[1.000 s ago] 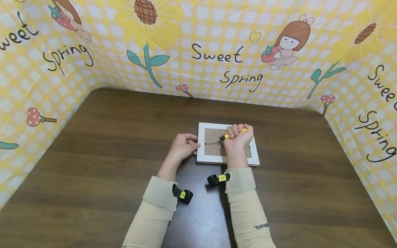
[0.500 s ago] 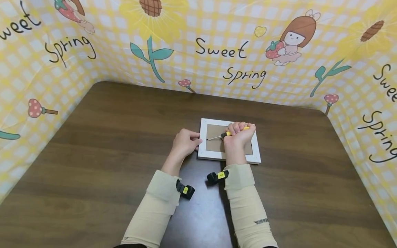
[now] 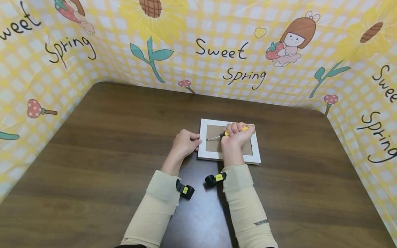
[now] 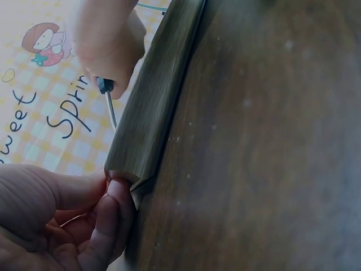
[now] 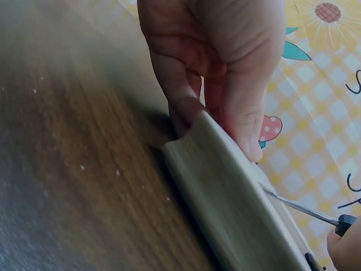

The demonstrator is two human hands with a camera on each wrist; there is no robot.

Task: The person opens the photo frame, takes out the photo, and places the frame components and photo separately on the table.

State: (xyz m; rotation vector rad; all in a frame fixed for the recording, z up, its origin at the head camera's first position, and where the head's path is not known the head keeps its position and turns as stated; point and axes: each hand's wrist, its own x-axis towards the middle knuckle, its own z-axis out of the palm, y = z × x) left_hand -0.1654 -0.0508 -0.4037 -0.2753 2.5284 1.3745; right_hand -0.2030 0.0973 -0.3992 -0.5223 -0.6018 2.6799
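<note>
A white picture frame (image 3: 214, 156) lies back side up on the table, with a brown backing board (image 3: 213, 147) inside its rim. My left hand (image 3: 185, 143) pinches the frame's left edge, thumb on top and fingers curled underneath, as the right wrist view shows. In a fist, my right hand (image 3: 237, 137) grips a screwdriver (image 3: 222, 135) with a yellow and black handle. Its thin metal shaft (image 5: 307, 210) slants down to the left, its tip at a small dark tab (image 3: 207, 140) by the board's left edge. The right hand and wrist hide part of the board.
The dark wooden table (image 3: 124, 137) extends around the frame on all sides. A yellow checked cloth (image 3: 173, 69) with printed flowers and words stands behind and along both sides. Black camera straps (image 3: 185, 190) sit at both wrists.
The head view has tilted slightly down since a second ago. My right hand and wrist have since shifted a little left, covering more of the board. My left hand keeps its place on the edge.
</note>
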